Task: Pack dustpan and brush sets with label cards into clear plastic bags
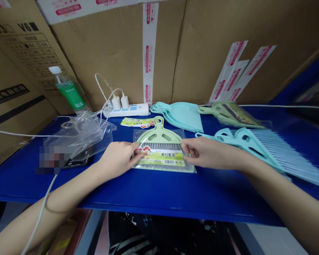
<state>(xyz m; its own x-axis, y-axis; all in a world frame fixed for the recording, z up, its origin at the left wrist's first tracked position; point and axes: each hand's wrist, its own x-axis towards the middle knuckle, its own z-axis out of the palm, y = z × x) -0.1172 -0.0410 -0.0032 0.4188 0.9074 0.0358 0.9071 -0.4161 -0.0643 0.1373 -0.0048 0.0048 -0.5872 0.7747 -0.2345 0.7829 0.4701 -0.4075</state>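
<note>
A light green dustpan and brush set in a clear plastic bag (162, 148) lies flat on the blue table (154, 191), with a printed label card across its front. My left hand (119, 157) pinches the bag's left edge. My right hand (202, 152) pinches its right edge. Both hands rest on the table surface on either side of the pack.
Stacked teal dustpans (183, 115), teal brushes (268, 148) and bagged sets (233, 115) lie to the right. A loose label (138, 122), a power strip (130, 109), empty clear bags (80, 136), a bottle (68, 90) and a phone (77, 162) lie left. Cardboard boxes (202, 49) stand behind.
</note>
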